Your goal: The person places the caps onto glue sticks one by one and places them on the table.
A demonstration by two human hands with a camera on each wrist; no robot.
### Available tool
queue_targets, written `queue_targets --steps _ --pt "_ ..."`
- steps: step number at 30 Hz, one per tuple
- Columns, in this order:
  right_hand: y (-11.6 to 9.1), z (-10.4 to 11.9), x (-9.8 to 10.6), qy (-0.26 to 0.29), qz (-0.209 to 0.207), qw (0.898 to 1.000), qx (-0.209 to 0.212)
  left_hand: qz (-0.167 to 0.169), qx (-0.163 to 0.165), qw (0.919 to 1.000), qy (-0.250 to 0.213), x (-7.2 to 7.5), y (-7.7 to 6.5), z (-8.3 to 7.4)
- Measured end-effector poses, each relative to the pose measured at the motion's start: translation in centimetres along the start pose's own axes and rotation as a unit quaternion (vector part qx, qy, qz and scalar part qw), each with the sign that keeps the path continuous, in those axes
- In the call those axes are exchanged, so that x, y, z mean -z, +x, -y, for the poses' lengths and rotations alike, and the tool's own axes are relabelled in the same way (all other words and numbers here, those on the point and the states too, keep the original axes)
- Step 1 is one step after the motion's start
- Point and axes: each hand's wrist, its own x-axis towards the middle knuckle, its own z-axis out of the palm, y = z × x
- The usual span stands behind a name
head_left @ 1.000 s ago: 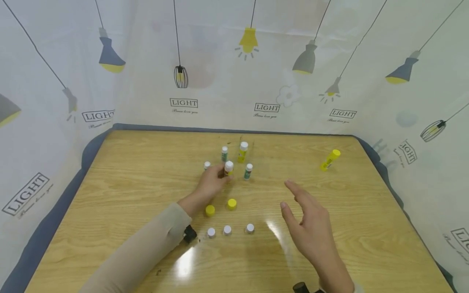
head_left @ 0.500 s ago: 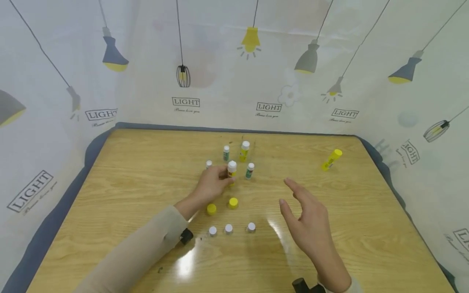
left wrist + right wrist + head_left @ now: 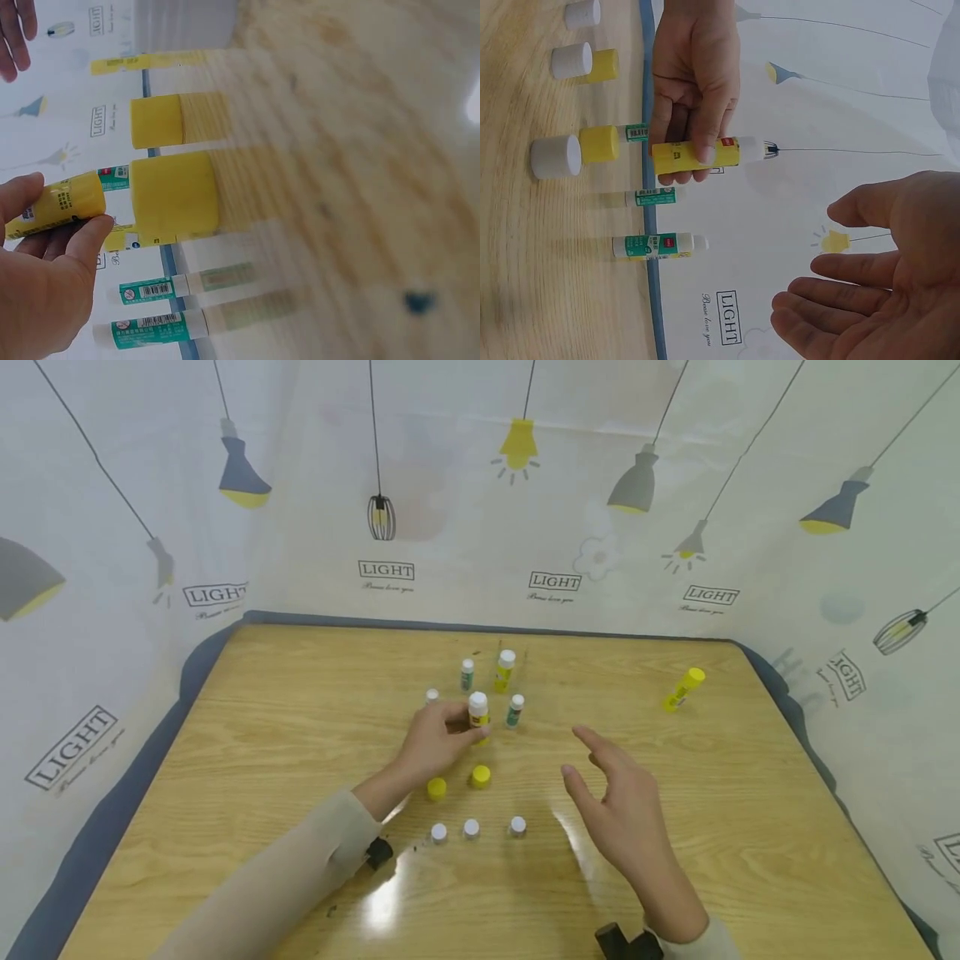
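My left hand (image 3: pixel 433 739) grips an upright yellow glue stick (image 3: pixel 478 710) with a white top and no cap; thumb and fingers wrap its body. In the right wrist view, the same glue stick (image 3: pixel 697 154) has the thumb across its label. My right hand (image 3: pixel 622 802) hovers to the right, holding nothing, fingers extended and thumb apart. Around the left hand stand green glue sticks with white tops: one to the right (image 3: pixel 514 711), one behind (image 3: pixel 467 675), and another (image 3: pixel 432 696) partly hidden by the hand. Behind them is a second uncapped yellow glue stick (image 3: pixel 505 670).
Nearer me on the wooden table (image 3: pixel 300 693) lie two yellow caps, one left (image 3: pixel 437 789) and one right (image 3: pixel 481 777), with three white caps (image 3: pixel 471 829) in front. A capped yellow glue stick (image 3: pixel 684 689) stands far right. A printed curtain (image 3: pixel 465 585) surrounds the table's back and sides.
The head view has shifted slightly. My left hand has edged right with the yellow glue stick, and my right hand has drifted a little left, toward it. The caps and other glue sticks stay put.
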Motion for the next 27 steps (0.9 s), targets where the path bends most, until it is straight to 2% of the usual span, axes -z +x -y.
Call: queue_targets --steps 8,12,27 --pt "0.4 -0.1 -0.2 0.0 0.015 1.0 -0.013 -0.008 -0.021 0.9989 -0.041 1.0 -1.3 0.2" --pt "0.6 -0.2 -0.4 -0.004 0.025 1.0 -0.018 -0.013 -0.027 0.9985 -0.045 1.5 -1.8 0.1" --pt "1.6 -0.9 -2.0 0.001 0.062 0.997 -0.035 -0.055 -0.017 0.9966 -0.059 2.2 -3.4 -0.3"
